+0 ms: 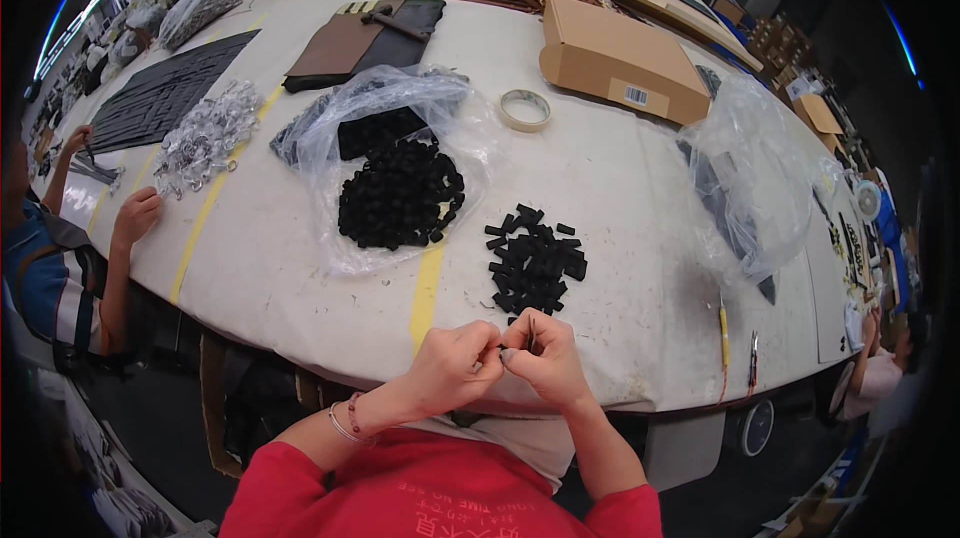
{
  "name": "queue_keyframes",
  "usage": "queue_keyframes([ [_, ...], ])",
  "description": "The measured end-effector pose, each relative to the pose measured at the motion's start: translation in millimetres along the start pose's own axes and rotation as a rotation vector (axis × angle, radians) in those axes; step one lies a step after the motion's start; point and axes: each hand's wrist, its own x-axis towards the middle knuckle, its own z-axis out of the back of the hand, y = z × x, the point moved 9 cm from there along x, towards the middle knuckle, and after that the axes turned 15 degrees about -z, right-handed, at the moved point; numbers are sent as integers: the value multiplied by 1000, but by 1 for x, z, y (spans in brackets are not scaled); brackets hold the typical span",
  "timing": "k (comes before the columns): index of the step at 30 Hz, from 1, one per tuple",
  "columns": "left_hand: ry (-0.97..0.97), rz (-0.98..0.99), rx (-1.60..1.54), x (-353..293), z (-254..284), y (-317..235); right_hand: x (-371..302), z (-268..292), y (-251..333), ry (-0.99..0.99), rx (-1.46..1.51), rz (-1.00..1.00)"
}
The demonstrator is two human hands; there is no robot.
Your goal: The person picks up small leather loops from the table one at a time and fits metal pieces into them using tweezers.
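Observation:
My left hand [458, 366] and my right hand [548, 360] meet at the table's near edge, fingers closed in a pinch. Between the fingertips is something small and dark, mostly hidden, so its kind cannot be made out. A thin dark strip or tip shows at my right fingers. Just beyond them lies a loose pile of small black tube-like pieces [535, 263]. Farther left, an opened clear plastic bag [335, 208] holds a bigger heap of similar black pieces [395, 198].
A tape roll [525, 110] and a cardboard box [620, 53] stand farther back. To the right lie a clear plastic bag [755, 178], a yellow-handled tool [724, 338] and small snips [753, 363]. At left, a co-worker's hand [138, 216] is near a pile of metal rings [205, 138].

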Motion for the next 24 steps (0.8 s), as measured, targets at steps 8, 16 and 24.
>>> queue_keyframes([
  [8,-185,431,-571,-10,-1,47,-6,2,15,-106,-98,1],
  [16,-259,941,-1291,-38,-39,56,-10,-4,4,25,-289,-129],
  [24,-228,1040,-1423,-45,-45,49,-12,-8,2,80,-312,-45],
])
